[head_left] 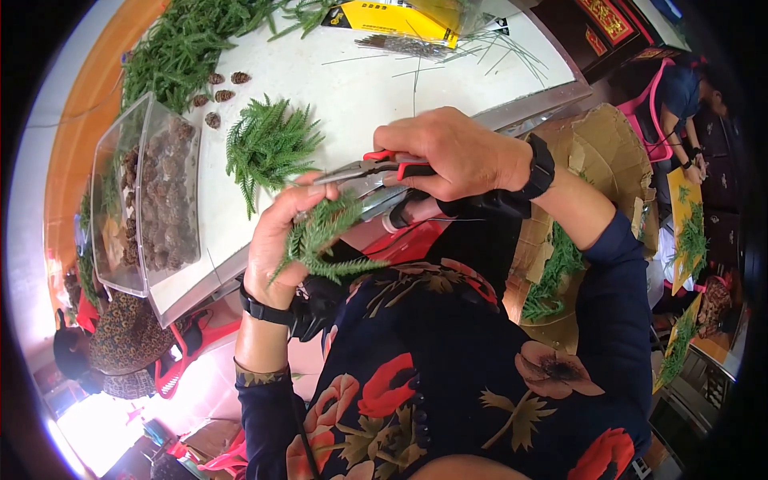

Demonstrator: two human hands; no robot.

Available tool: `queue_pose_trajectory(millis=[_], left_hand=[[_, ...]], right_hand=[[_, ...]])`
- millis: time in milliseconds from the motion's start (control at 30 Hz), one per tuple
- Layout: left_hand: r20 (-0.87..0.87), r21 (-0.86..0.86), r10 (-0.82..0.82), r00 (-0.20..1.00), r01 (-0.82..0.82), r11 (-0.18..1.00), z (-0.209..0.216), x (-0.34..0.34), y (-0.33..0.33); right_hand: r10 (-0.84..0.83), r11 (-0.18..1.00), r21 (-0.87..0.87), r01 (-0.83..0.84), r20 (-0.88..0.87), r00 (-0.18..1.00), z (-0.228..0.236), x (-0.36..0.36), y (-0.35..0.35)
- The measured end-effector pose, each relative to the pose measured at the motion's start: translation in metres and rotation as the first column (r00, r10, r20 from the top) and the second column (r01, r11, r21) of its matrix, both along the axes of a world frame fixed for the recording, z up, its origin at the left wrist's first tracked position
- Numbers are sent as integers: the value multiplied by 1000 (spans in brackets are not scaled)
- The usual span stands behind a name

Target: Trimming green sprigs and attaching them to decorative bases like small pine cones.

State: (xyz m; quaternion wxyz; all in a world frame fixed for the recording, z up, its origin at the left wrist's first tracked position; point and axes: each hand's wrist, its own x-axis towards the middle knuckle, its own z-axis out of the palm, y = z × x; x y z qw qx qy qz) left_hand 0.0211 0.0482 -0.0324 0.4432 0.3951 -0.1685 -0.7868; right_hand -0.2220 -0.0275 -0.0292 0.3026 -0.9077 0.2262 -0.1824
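Note:
My right hand [452,156] is closed round the red-handled pliers [404,168], whose metal jaws reach left to the fingertips of my left hand [280,220]. Between my left thumb and fingers is a green artificial pine sprig [326,236] that hangs toward my lap. The jaws meet the sprig's stem end at my fingertips; what exactly they grip there is too small to tell. Just beyond my left hand, a bunch of pine sprigs [272,148] lies on the white table [344,88]. Several small pine cones [224,95] rest behind that bunch.
A clear bin of pine cones [168,200] stands at the table's left edge. Behind it is a big heap of greenery [180,52]. Thin green wires [512,56] and a yellow package [400,20] lie at the back. An open cardboard box [596,152] stands right; people sit farther off.

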Motion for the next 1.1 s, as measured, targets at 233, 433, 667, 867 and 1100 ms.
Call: queue_pose_trajectory(millis=[233, 433, 667, 867, 1100], left_hand=[[698, -398, 301, 650, 3, 917, -4, -11, 8], [486, -187, 156, 860, -71, 980, -1, -3, 4], [189, -19, 70, 980, -68, 998, 4, 1, 7], [287, -132, 129, 949, -94, 987, 0, -2, 6], [648, -281, 201, 735, -14, 960, -3, -6, 7]], right_hand=[[-144, 944, 255, 208, -246, 959, 11, 8, 23], [-105, 994, -34, 105, 11, 994, -14, -5, 1], [33, 968, -251, -3, 115, 993, -17, 2, -10], [-45, 998, -56, 41, -77, 996, -6, 4, 2], [-117, 916, 316, 247, -377, 919, 16, 11, 28]])
